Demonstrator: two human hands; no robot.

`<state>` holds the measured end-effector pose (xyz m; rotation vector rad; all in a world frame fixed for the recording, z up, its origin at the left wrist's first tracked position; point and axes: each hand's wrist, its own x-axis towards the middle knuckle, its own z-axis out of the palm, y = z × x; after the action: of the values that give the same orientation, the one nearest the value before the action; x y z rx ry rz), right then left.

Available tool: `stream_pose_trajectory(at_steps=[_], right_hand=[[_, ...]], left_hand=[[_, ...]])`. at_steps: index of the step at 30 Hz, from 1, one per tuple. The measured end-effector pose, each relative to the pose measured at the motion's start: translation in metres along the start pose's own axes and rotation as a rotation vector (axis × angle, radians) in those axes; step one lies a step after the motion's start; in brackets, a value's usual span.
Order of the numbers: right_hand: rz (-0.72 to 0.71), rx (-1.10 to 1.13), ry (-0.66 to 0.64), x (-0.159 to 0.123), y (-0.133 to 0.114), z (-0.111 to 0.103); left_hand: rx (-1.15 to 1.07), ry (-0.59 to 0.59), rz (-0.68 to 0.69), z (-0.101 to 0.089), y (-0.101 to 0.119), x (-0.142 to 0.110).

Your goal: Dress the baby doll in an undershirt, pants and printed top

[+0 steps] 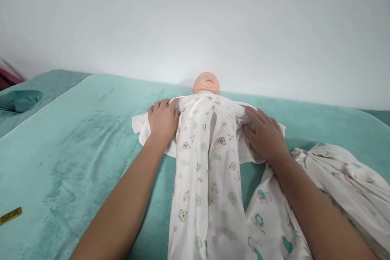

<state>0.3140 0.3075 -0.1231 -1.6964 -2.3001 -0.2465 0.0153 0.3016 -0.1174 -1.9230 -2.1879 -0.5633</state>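
Doll (206, 83) lies face-up on the teal sheet (76, 138), printed white garment (195, 162) spread below its chin. Left hand (163, 121) and right hand (265, 135) rest at the sleeves (139, 123), fingers loosely bent; whether they pinch, I can't tell. Arranging sleeves seems underway, probably calling next for light, even tugs.

A plain, pale grey-white wall (195, 16) spans the view from about 10 o'clock through 12 to 2. Soft light brightens it low down at 12, and it dulls to grey toward 10. Below it spreads a teal plush cover (91, 146), creased and streaked with darker brushed patches around 8. A pale edge line (45, 107) slants across near 9; beyond it lies a duller teal section (61, 81) with a rounded hollow (22, 99). Something red (9, 79), too cut off to identify, sits just past 9. At 3, darker teal fabric (382, 116) meets the wall.
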Motion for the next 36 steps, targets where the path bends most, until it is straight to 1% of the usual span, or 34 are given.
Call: stream_pose_trajectory(at_steps=[3,6,8,10,11,13,14,16,18,20,21,23,25,28,31,33,36], right_hand=[[0.051,0.06,0.006,0.004,0.012,0.003],[0.034,0.137,0.019,0.004,0.023,0.007],[0.029,0.193,0.052,0.003,0.023,0.007],[0.053,0.273,0.125,0.001,0.012,0.0],[0.067,0.323,0.168,0.002,0.003,-0.005],[0.069,0.421,0.235,0.009,-0.026,-0.02],[0.028,0.455,0.23,0.016,-0.043,-0.028],[-0.108,0.485,0.156,0.036,-0.082,-0.042],[-0.279,0.425,-0.015,0.062,-0.12,-0.05],[-0.428,0.252,-0.233,0.088,-0.152,-0.051],[-0.461,0.166,-0.334,0.099,-0.165,-0.049],[-0.495,0.049,-0.439,0.118,-0.182,-0.043],[-0.515,-0.009,-0.492,0.13,-0.189,-0.037],[-0.538,-0.045,-0.584,0.143,-0.19,-0.032],[-0.531,-0.095,-0.685,0.152,-0.191,-0.029],[-0.524,-0.119,-0.707,0.155,-0.193,-0.028],[-0.534,-0.127,-0.689,0.156,-0.193,-0.03]], left_hand=[[-0.013,-0.005,-0.044,-0.002,-0.003,0.0],[-0.048,-0.008,-0.067,-0.004,-0.004,0.0],[-0.073,-0.015,-0.094,-0.004,-0.003,0.001],[-0.097,-0.013,-0.125,-0.003,-0.002,0.003],[-0.107,-0.008,-0.137,-0.002,-0.001,0.003],[-0.125,0.003,-0.149,-0.001,-0.001,0.004],[-0.132,0.008,-0.151,-0.001,0.0,0.004],[-0.142,0.018,-0.151,0.0,-0.001,0.005],[-0.151,0.024,-0.156,-0.001,-0.001,0.005],[-0.168,0.015,-0.161,-0.001,-0.002,0.006],[-0.178,0.008,-0.161,-0.002,-0.003,0.007],[-0.193,-0.002,-0.161,-0.002,-0.004,0.009],[-0.196,-0.007,-0.165,-0.002,-0.005,0.01],[-0.187,-0.016,-0.179,-0.002,-0.005,0.013],[-0.18,-0.023,-0.184,-0.001,-0.006,0.014],[-0.178,-0.021,-0.181,0.0,-0.006,0.015],[-0.184,0.007,-0.175,0.001,-0.007,0.014]])
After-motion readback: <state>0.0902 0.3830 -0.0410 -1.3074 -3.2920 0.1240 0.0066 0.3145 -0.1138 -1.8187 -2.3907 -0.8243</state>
